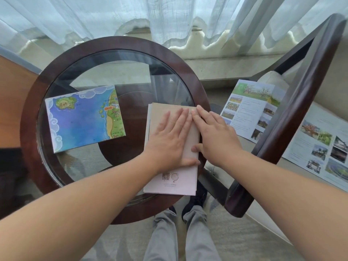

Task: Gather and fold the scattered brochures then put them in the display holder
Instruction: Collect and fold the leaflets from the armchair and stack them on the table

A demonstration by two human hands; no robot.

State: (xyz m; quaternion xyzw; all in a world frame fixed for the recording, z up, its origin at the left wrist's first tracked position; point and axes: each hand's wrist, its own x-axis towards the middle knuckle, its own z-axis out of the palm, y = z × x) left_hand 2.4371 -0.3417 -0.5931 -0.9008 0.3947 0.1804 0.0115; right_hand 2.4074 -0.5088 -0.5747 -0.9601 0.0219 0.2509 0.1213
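A folded beige and pink brochure (170, 182) lies on the right side of the round glass table (32, 102). My left hand (169, 136) presses flat on its middle with straight fingers. Beside it, my right hand (214, 132) rests flat along the brochure's right edge, thumb touching that edge. A folded blue map brochure (82, 119) lies on the left of the glass. Two opened photo brochures lie on the chair to the right, one nearer the window (250, 108) and one nearer me (323, 151). No display holder is in view.
A dark wooden chair arm (293, 102) runs diagonally between the table and the open brochures. Sheer curtains (169, 19) hang behind the table. My legs and shoes (188, 223) stand on the carpet below the table's near rim.
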